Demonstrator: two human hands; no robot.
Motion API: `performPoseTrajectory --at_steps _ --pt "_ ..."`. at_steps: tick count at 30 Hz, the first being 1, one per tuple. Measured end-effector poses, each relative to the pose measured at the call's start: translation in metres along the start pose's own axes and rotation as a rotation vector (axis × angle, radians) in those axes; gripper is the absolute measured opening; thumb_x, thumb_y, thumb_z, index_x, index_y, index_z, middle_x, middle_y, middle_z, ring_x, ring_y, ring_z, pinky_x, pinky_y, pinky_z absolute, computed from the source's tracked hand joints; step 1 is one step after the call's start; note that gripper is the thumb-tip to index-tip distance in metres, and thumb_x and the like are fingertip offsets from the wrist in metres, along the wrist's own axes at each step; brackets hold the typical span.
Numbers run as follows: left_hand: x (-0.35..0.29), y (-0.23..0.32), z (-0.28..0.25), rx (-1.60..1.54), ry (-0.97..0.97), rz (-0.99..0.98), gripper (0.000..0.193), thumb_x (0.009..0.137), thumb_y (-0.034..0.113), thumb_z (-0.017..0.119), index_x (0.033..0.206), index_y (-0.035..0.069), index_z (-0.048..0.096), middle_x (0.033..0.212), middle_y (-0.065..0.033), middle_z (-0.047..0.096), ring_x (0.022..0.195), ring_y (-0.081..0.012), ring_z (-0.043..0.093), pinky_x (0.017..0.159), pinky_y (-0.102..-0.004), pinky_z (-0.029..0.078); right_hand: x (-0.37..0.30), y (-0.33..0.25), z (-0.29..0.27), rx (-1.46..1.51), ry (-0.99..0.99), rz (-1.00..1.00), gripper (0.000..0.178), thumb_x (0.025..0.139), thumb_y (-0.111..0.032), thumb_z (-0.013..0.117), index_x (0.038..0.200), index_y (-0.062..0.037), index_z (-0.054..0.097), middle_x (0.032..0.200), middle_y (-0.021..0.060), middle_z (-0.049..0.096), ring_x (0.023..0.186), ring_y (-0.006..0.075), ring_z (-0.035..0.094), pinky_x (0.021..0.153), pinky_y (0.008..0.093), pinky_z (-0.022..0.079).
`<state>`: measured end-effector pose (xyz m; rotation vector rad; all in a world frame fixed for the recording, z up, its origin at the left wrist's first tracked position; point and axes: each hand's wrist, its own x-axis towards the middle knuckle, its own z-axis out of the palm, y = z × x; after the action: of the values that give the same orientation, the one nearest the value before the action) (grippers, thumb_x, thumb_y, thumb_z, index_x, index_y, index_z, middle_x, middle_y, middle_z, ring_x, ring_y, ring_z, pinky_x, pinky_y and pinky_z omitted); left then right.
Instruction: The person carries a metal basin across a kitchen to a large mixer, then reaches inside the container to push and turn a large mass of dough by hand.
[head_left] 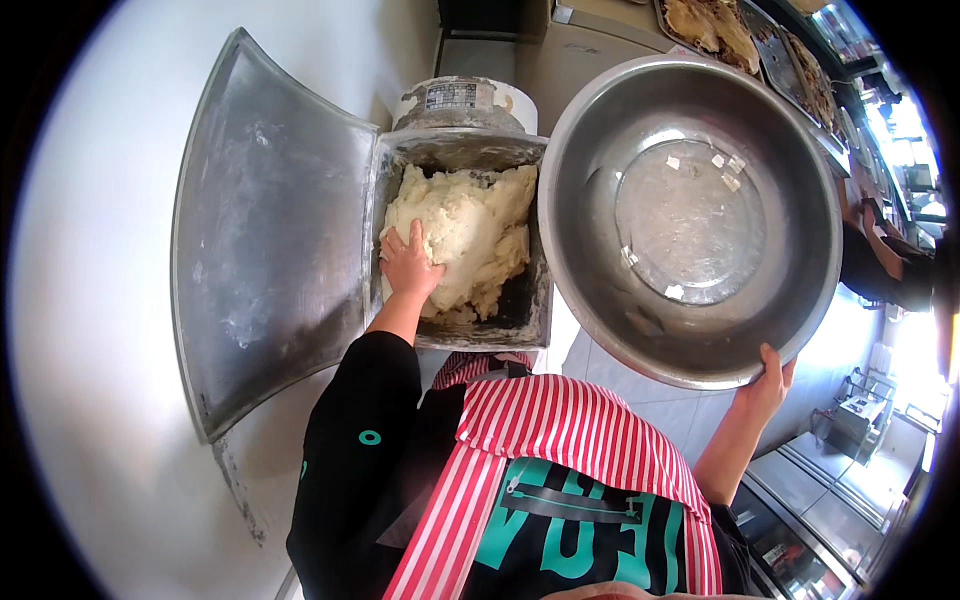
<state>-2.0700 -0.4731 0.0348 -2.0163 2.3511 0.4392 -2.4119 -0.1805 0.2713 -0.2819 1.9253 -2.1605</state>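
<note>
A large mass of pale dough (470, 225) fills much of an open metal mixer tub (542, 320). My left hand (408, 266) lies on the dough's left side, fingers spread and pressed against it. At the right, my right hand (768, 388) grips the near rim of a wide steel basin (700, 225), thumb on the rim and fingers underneath. The basin is tilted toward me, and a few small pale bits lie on its bottom. Its left rim overlaps or sits very close to the tub's right edge; whether they touch I cannot tell.
The tub's curved metal lid (275, 230) stands open at the left, near a white wall (110, 300). Behind the tub is a round, floury white housing (465, 103). Trays of flat baked food (715, 30) stand at the far right. Another person's arm (880, 245) shows at the right.
</note>
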Motion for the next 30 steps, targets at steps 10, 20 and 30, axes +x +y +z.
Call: performPoseTrajectory --at_steps 10,20,30 --pt "0.037 -0.024 0.039 0.112 -0.135 0.056 0.06 0.073 0.011 0.062 0.129 0.021 0.043 0.124 -0.0144 0.038 0.119 -0.0347 0.035 0.087 -0.0392 0.045 -0.006 -0.006 -0.001 -0.023 -0.022 0.004 0.051 0.073 0.006 0.052 0.124 0.0015 0.044 0.109 0.0121 0.055 0.097 0.0229 0.054 0.086 0.0325 0.044" --pt "-0.019 0.036 -0.008 -0.317 -0.325 0.025 0.112 0.06 0.041 0.077 0.143 0.031 0.002 0.147 -0.0219 0.003 0.135 -0.0426 -0.001 0.096 -0.0697 0.017 -0.008 -0.015 0.005 -0.011 -0.035 0.026 0.053 0.073 0.005 0.052 0.125 0.0018 0.043 0.111 0.0126 0.054 0.099 0.0237 0.054 0.088 0.0335 0.042" --pt "0.03 0.02 0.032 -0.18 -0.288 -0.144 0.068 0.075 0.024 0.066 0.132 0.03 0.03 0.14 -0.0136 0.022 0.131 -0.0348 0.015 0.086 -0.0596 0.038 -0.005 -0.008 0.005 -0.032 -0.006 0.007 0.052 0.073 0.005 0.053 0.125 0.0021 0.044 0.11 0.0125 0.054 0.098 0.0232 0.054 0.087 0.0327 0.042"
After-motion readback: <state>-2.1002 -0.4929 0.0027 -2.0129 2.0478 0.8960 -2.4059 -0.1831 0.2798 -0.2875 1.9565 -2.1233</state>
